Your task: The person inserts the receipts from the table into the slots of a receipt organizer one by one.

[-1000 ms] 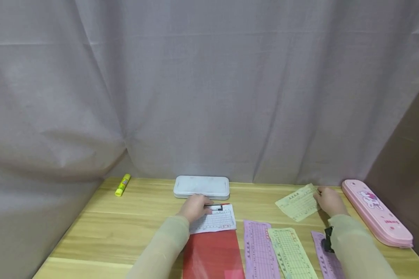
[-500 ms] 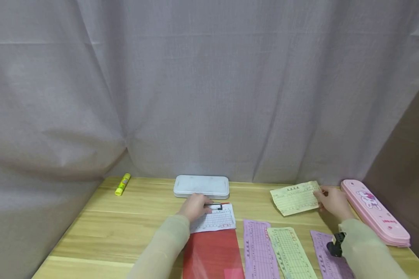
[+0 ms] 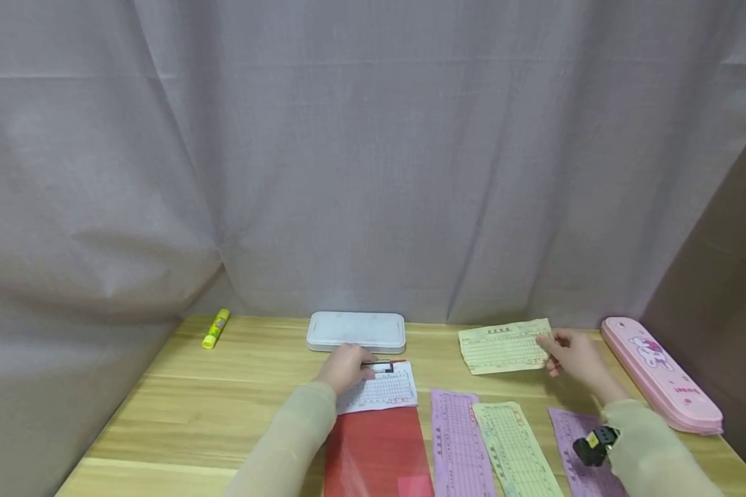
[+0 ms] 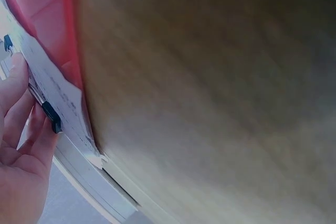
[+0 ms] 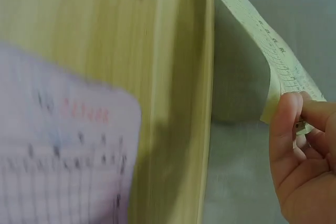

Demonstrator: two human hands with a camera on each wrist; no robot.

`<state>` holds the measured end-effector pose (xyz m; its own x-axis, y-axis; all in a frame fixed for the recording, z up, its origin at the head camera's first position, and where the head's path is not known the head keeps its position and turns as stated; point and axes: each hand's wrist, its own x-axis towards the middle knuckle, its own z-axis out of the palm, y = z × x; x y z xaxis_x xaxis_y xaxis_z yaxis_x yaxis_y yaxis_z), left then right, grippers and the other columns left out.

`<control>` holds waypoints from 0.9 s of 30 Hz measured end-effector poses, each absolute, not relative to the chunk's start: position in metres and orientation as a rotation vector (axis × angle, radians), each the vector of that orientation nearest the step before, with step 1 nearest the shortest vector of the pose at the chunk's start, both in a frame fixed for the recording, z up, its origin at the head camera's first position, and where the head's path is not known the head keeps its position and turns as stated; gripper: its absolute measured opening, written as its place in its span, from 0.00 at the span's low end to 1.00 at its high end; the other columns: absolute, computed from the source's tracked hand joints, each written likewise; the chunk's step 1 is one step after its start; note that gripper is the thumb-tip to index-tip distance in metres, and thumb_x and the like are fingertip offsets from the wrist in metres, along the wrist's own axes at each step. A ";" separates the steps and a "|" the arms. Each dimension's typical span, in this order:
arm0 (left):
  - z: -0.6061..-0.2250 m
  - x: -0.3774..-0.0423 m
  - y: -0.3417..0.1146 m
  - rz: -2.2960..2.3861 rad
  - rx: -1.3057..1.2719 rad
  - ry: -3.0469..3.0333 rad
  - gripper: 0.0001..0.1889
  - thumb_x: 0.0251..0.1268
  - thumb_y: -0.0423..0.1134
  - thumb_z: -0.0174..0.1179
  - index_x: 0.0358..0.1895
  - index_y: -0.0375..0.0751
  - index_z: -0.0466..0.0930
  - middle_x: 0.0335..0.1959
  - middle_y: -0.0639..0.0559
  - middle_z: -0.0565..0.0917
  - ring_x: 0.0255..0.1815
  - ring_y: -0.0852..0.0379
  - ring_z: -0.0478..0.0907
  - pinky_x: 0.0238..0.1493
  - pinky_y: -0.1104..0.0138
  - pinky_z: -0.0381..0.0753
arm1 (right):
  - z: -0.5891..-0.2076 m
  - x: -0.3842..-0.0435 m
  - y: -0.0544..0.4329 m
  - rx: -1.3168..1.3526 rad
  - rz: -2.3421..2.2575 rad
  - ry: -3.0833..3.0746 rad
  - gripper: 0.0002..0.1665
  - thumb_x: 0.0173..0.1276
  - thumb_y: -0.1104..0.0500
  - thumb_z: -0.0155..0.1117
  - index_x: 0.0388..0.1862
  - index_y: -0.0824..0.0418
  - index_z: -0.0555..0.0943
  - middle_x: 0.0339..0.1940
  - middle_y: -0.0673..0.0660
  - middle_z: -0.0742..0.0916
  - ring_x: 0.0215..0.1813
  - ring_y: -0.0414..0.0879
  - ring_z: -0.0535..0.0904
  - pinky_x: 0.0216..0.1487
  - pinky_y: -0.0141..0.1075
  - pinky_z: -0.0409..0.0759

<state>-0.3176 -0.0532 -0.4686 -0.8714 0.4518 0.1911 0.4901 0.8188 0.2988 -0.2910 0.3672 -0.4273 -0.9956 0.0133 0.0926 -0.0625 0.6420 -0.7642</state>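
Observation:
My left hand (image 3: 343, 367) holds the top of a red clipboard (image 3: 376, 449), with thumb and fingers at its metal clip (image 4: 51, 115). White printed forms (image 3: 387, 388) lie under that clip, over the upper part of the red board. Off to the right, my right hand (image 3: 577, 357) pinches a pale yellow form (image 3: 500, 348) by its right edge between thumb and fingers. In the right wrist view the yellow form (image 5: 278, 51) bends in a curve away from the fingertips, raised over the table's far edge.
A purple form (image 3: 460, 442) and another yellow form (image 3: 512, 442) lie right of the clipboard. A second purple form (image 3: 575, 442) is partly under the right forearm. A white tin case (image 3: 356, 330), a yellow glue stick (image 3: 216, 328) and a pink pencil case (image 3: 662, 373) stand around them.
The right hand has moved left with the yellow form, which has turned more level and faces the camera more. The left hand stays at the clip.

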 end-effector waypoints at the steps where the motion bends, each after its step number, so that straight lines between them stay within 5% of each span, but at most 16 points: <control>1: -0.468 -0.318 -0.053 -0.525 -0.745 -2.893 0.14 0.51 0.42 0.71 0.43 0.47 0.88 0.39 0.56 0.87 0.44 0.57 0.83 0.49 0.64 0.80 | -0.427 -0.290 0.364 0.035 1.304 -2.774 0.22 0.73 0.50 0.54 0.33 0.70 0.73 0.16 0.53 0.80 0.17 0.41 0.77 0.21 0.38 0.81; 10: -0.471 -0.319 -0.054 -0.515 -0.753 -2.891 0.14 0.51 0.43 0.70 0.44 0.47 0.87 0.40 0.56 0.87 0.45 0.57 0.83 0.49 0.64 0.79 | -0.414 -0.276 0.339 0.024 1.228 -2.791 0.25 0.69 0.44 0.57 0.27 0.67 0.76 0.11 0.46 0.70 0.16 0.38 0.63 0.17 0.33 0.64; 14: -0.471 -0.318 -0.055 -0.526 -0.770 -2.870 0.14 0.51 0.42 0.71 0.43 0.46 0.88 0.39 0.55 0.87 0.45 0.56 0.83 0.49 0.64 0.80 | -0.412 -0.273 0.329 -0.010 1.299 -2.777 0.25 0.69 0.46 0.58 0.35 0.69 0.80 0.13 0.44 0.69 0.20 0.38 0.63 0.21 0.33 0.64; 21: -0.471 -0.320 -0.055 -0.523 -0.745 -2.896 0.14 0.51 0.42 0.70 0.43 0.47 0.87 0.40 0.56 0.87 0.45 0.57 0.82 0.49 0.64 0.80 | -0.421 -0.268 0.309 -0.029 1.465 -2.783 0.22 0.68 0.47 0.59 0.20 0.59 0.70 0.12 0.44 0.67 0.18 0.38 0.63 0.21 0.32 0.65; 27: -0.470 -0.320 -0.053 -0.508 -0.745 -2.901 0.14 0.51 0.43 0.71 0.43 0.47 0.88 0.39 0.56 0.87 0.44 0.57 0.83 0.49 0.65 0.80 | -0.430 -0.263 0.289 -0.029 1.651 -2.772 0.18 0.69 0.51 0.59 0.23 0.61 0.72 0.16 0.46 0.68 0.18 0.37 0.67 0.21 0.30 0.72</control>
<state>-0.3198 -0.0527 -0.4704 -0.8745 0.4500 0.1808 0.4847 0.8242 0.2930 -0.2628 0.2887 -0.4297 -0.9963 -0.0276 -0.0819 0.0589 0.4770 -0.8769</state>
